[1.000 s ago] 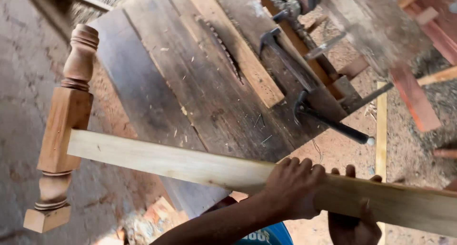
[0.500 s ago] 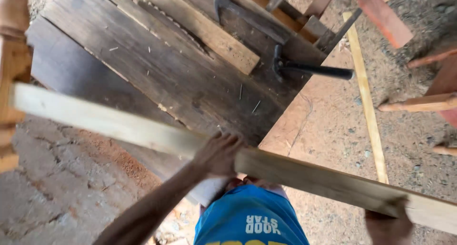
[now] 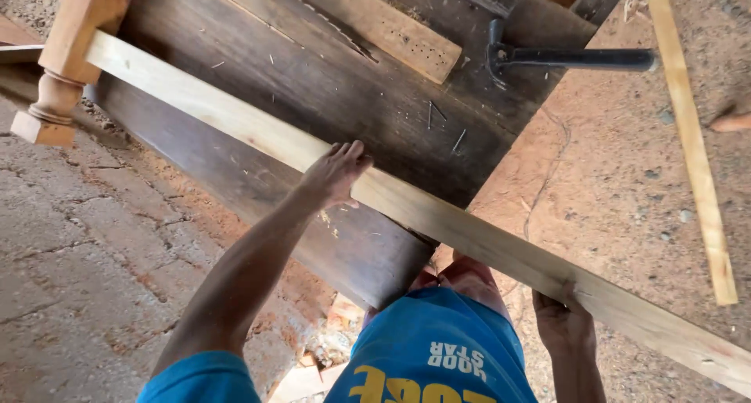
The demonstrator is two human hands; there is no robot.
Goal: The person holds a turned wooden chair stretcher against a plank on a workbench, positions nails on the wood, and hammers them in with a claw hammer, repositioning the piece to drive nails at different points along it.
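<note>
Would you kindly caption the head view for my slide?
Both hands, left hand and right hand, grip a pale plank joined to a turned post above a dark workbench.

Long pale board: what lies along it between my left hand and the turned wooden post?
Only bare board. In the head view, nothing rests on the long pale board between the left hand and the turned wooden post.

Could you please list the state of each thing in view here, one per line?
Long pale wooden plank: held by both hands, slanting across the bench, its far end at the leg.
Left hand: fingers laid over the plank.
Right hand: gripping the plank's lower edge.
Turned brown wooden leg: joined to the plank's end.
Dark wooden workbench: under the plank.
Black metal clamp: fixed at the bench edge.
</note>
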